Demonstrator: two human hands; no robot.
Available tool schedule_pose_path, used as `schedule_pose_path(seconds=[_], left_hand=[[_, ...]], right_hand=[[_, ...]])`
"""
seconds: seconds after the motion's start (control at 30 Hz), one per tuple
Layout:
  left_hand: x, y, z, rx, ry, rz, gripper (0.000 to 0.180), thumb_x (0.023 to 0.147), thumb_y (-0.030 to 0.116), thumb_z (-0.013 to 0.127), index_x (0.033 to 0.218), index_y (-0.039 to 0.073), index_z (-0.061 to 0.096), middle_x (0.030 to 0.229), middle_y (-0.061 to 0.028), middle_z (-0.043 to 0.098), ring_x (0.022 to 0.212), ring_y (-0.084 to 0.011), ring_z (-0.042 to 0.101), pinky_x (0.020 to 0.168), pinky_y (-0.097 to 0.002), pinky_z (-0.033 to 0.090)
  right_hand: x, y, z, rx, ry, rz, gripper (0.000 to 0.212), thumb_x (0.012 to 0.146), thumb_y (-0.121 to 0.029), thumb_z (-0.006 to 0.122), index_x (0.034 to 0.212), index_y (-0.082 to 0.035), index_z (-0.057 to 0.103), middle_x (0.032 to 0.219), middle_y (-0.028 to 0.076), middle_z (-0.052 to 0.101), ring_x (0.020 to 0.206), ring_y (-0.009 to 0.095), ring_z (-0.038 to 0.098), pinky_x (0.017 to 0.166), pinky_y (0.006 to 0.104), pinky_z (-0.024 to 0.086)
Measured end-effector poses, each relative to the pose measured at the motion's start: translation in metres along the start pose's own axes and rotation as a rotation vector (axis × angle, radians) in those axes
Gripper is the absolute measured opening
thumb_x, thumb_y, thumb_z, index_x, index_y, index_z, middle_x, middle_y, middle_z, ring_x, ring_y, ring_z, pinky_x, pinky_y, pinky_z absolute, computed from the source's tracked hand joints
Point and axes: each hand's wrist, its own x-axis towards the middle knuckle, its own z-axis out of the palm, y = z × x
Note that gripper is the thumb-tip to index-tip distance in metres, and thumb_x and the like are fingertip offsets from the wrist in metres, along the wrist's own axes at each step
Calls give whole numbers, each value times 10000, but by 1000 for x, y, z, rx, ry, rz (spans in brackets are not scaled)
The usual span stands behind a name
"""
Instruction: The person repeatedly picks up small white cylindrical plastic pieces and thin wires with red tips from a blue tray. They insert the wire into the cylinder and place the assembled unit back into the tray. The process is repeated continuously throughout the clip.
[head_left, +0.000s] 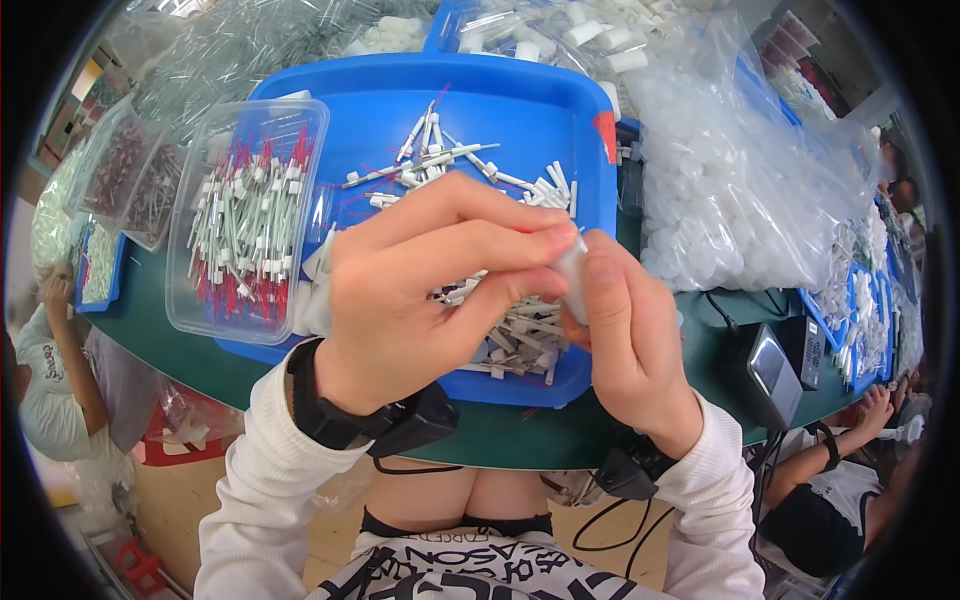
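Observation:
Over the blue tray (400,75), my two hands meet around a small white plastic piece (573,275), roughly cylindrical. My right hand (640,345) grips it between thumb and curled fingers. The fingertips of my left hand (400,275) are pinched at its upper end; whatever they hold there is too hidden to name. Below and behind the hands, the tray carries loose white stick-like parts (430,145), some with thin red wires. A clear plastic box (180,280) at the left is filled with similar white parts with red wires.
A clear bag of white translucent caps (715,210) bulges at the right. Past it lie a black device (765,375) and cables on the green table (150,310). More clear containers (125,170) stand far left. Other people sit at both sides, one with an arm (75,360) showing.

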Motion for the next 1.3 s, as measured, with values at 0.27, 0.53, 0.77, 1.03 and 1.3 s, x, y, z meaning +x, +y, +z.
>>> schedule_pose_path(seconds=[0.27, 0.53, 0.77, 1.03, 1.3], left_hand=[[1, -8, 6, -138, -28, -47, 303, 643, -103, 676, 926, -1, 643, 986, -141, 604, 849, -211, 600, 729, -285, 484], [-1, -4, 4, -394, -18, -211, 347, 782, -51, 559, 1123, -64, 500, 1078, -161, 560, 971, -216, 555, 830, -326, 453], [-1, -2, 7, -595, -135, -356, 378, 768, -59, 577, 1137, -75, 496, 1073, -151, 558, 978, -215, 553, 842, -329, 449], [-4, 2, 7, -773, -125, -512, 269, 734, -75, 612, 996, -65, 551, 1026, -162, 579, 970, -228, 555, 856, -358, 440], [-9, -1, 11, -395, 18, -240, 267, 670, -82, 680, 927, -47, 619, 1003, -177, 589, 935, -235, 564, 828, -342, 435]], right_hand=[[5, -5, 1, 493, 0, 271, 373, 951, -341, 319, 798, -36, 472, 603, 29, 465, 528, 105, 424, 464, 252, 338], [12, -3, -14, 1070, -266, 384, 448, 895, -450, 278, 681, -73, 394, 476, 42, 392, 395, 108, 314, 374, 245, 280], [10, 6, -10, 1553, -458, 391, 554, 862, -574, 175, 694, -87, 380, 439, 49, 383, 318, 133, 284, 337, 265, 319], [7, -8, -6, 1200, -473, 520, 733, 848, -657, 112, 866, -22, 479, 533, 117, 501, 347, 152, 395, 367, 257, 393], [0, -13, -3, 735, -162, 346, 559, 951, -451, 164, 846, -8, 488, 513, 45, 437, 409, 111, 375, 406, 218, 319]])
